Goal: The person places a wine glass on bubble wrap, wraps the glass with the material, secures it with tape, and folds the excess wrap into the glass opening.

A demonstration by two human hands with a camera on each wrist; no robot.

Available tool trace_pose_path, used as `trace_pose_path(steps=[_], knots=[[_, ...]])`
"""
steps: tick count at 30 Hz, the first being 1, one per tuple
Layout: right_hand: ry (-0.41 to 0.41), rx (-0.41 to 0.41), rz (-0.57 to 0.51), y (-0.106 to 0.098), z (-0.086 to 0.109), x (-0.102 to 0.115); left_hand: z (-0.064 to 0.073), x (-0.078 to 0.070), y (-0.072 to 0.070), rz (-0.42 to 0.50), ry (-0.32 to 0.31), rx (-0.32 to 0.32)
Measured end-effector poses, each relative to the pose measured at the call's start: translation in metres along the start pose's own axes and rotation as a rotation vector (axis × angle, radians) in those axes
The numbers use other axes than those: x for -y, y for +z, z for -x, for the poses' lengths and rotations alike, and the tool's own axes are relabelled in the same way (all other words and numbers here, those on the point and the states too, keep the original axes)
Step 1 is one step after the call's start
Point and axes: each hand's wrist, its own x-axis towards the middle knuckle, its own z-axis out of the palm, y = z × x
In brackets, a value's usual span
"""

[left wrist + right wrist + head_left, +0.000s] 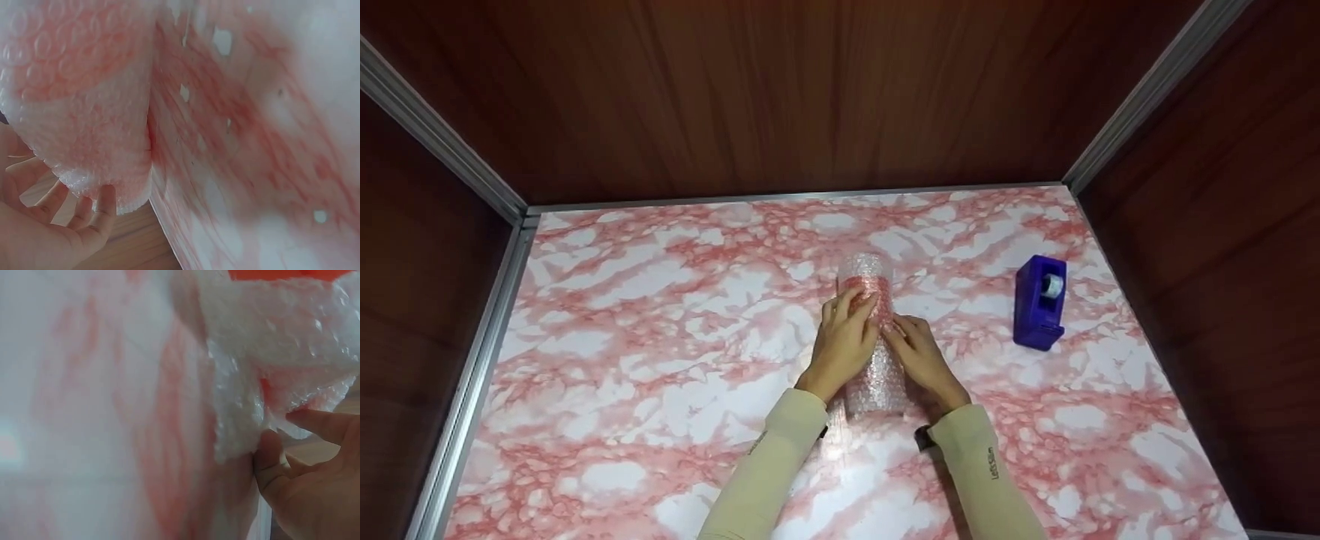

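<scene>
A bundle in clear bubble wrap (877, 386) lies lengthwise on the table, a red-orange band showing through the plastic. From the left, my left hand (846, 337) bends its fingers over the bundle's upper part. The left wrist view has fingertips (106, 197) against the bubbly surface (95, 129). My right hand (921, 358) is at the bundle's right side, fingers touching the wrap. Close up in the right wrist view, thumb (270, 450) and forefinger pinch at a loose edge of the wrap (239, 405). What the wrap encloses is mostly hidden.
To the right stands a purple tape dispenser (1039, 304) with a roll of tape in it. The table (660, 360) has a red and white marbled top. Dark wood panels (810, 90) with metal edging rise at the back and both sides.
</scene>
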Motion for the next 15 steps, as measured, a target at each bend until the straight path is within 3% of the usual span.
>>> trace_pose_path(steps=[8, 15], knots=[[-0.014, 0.003, 0.006, -0.0054, -0.0024, 0.0001, -0.0002, -0.0021, 0.0026, -0.014, 0.005, -0.003], [0.023, -0.015, -0.090, -0.0055, -0.0005, -0.0005, 0.0000, -0.0043, 0.0040, -0.024, 0.003, -0.011]])
